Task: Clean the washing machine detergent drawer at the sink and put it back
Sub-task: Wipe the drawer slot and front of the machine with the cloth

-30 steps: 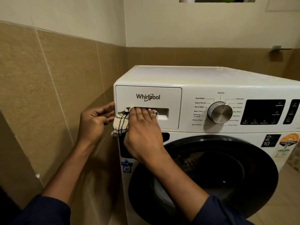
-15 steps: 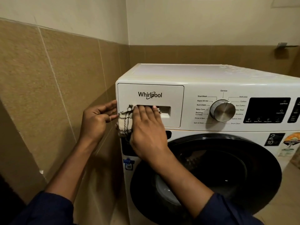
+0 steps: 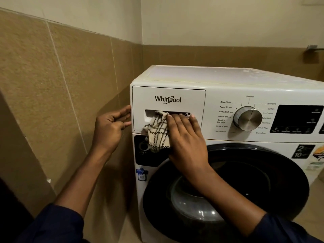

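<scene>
Leftward, little room: tiled wall [image 3: 70, 85] near the washing machine [image 3: 228, 76] edge your left hand [image 3: 110, 127] touches, fingers loosely bent, gripping nothing. Your right hand [image 3: 185, 137], fingers straight, presses a checked cloth [image 3: 157, 132] into the white drawer [image 3: 168, 92], flush at the front's top-left corner.

Tan wall tiles [image 3: 52, 85] cover the left and far walls to mid-height, with cream paint [image 3: 210, 20] above. A small metal fitting [image 3: 312, 47] is fixed to the far wall, at right. A silver dial [image 3: 248, 118] is ringed by printed cycle names, and a dark display panel [image 3: 298, 119] sits to its right. A round dark door [image 3: 263, 181] lies below them, with a blue sticker [image 3: 142, 174] to its left
</scene>
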`<state>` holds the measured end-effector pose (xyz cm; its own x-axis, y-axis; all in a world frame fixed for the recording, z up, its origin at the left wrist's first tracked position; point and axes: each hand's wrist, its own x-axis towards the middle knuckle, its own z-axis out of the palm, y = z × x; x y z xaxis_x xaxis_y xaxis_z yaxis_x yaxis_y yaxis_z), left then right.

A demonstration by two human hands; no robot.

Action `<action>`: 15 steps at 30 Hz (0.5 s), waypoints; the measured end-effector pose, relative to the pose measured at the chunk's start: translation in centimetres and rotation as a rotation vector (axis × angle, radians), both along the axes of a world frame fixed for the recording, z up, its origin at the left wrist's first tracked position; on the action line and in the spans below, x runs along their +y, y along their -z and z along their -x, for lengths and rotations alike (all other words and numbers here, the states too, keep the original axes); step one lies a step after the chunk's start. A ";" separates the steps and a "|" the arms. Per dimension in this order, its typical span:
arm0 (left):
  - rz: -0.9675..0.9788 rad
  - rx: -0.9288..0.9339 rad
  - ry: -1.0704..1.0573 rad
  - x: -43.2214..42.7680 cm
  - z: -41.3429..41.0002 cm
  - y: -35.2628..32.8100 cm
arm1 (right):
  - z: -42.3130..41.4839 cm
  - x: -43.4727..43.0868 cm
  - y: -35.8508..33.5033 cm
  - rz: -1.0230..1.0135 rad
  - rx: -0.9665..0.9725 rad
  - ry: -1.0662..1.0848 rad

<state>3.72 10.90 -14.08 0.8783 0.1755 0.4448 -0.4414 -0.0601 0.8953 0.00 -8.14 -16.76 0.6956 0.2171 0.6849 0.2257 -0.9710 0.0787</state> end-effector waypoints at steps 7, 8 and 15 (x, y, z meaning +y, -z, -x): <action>0.027 0.003 0.033 0.3 -0.2 0.1 | -0.9 5.0 -1.5 -0.042 0.092 -0.093; 0.034 -0.003 0.035 0.3 -0.1 0.1 | -1.0 5.0 -1.5 -0.051 0.080 -0.111; 0.070 -0.033 -0.004 -0.1 -0.5 0.7 | -0.5 2.4 -1.4 0.049 0.110 -0.301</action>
<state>4.22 10.84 -14.81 0.8623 0.2110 0.4603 -0.4709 0.0000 0.8822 0.49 -5.74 -15.37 0.6645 0.4550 0.5928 0.5117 -0.8552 0.0828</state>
